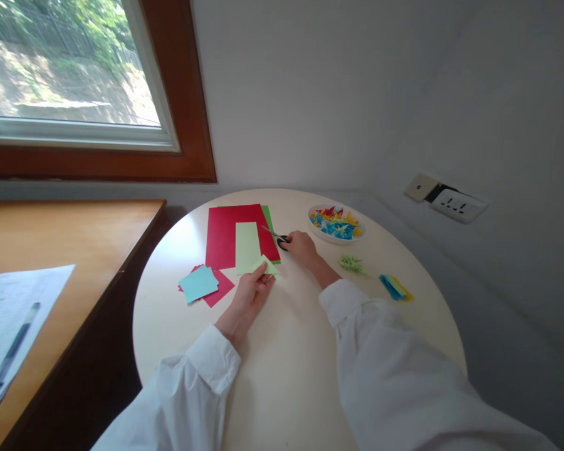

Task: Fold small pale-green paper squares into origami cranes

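So this is pretty much all flat paper on a round table (291,338) with a smooth, off-white top. Biggest piece is a plain red sheet (222,237), straight-edged, with a brighter green sheet (269,219) peeking out along its right side, and a long pale green strip (247,241) lying on top. To the left there's a loose stack of light blue paper (198,285) over some red squares (222,288), corners all sticking out at odd angles. Only container I'd call out is the shallow white bowl (331,238), oval-looking from here, full of small pointy paper bits (341,227) in blue, yellow, orange and red. Near it sit a scraggly heap of thin pale green bits (351,263) and a little fan of blue and yellow slips (395,288). The pale green paper piece (269,265) looks folded, kinda triangular, and it's at the near end of the strip, with the left hand (250,293) pinching it in a closed grip, thumb on top. Right hand (301,247) has its grip curled round the black handles of the scissors (276,235), metal tips over the red sheet; can't tell how far apart the blades are
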Demonstrator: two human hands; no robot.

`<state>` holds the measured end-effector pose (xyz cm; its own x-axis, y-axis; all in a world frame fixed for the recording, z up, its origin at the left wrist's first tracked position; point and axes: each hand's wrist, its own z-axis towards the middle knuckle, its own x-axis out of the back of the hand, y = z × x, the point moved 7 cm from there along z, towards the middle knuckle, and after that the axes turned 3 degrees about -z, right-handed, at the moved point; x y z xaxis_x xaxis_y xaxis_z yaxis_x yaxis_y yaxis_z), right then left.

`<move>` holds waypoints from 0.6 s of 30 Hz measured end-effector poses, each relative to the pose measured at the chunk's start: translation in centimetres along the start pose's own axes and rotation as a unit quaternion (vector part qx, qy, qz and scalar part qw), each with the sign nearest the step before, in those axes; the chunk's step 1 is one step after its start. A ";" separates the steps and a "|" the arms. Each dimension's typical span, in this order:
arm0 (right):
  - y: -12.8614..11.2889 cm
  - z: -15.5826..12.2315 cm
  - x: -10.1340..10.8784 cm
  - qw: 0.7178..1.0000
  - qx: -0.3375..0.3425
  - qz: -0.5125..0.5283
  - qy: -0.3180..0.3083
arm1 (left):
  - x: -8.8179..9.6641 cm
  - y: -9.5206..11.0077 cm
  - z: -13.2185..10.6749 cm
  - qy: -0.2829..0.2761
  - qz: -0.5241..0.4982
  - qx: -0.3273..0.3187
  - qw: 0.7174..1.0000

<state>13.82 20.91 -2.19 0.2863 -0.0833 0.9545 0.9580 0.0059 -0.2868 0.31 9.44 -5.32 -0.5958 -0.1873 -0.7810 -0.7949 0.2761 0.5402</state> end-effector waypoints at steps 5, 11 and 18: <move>-0.5 0.9 -0.8 1.000 0.004 0.005 0.013 | 0.3 0.0 0.4 -0.008 -0.015 -0.014 1.000; -1.3 0.9 -0.9 0.999 0.022 0.020 0.012 | 0.3 -0.1 0.7 -0.025 -0.029 -0.019 0.999; -1.7 -1.2 0.5 0.993 0.058 0.100 0.029 | 0.1 -0.1 0.7 -0.045 -0.022 -0.026 0.998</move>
<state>12.28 19.70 -1.28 0.4726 -0.1268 0.8721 0.8787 0.1425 -0.4555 0.41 10.06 -5.66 -0.5497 -0.1120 -0.8279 -0.8261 0.2204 0.5187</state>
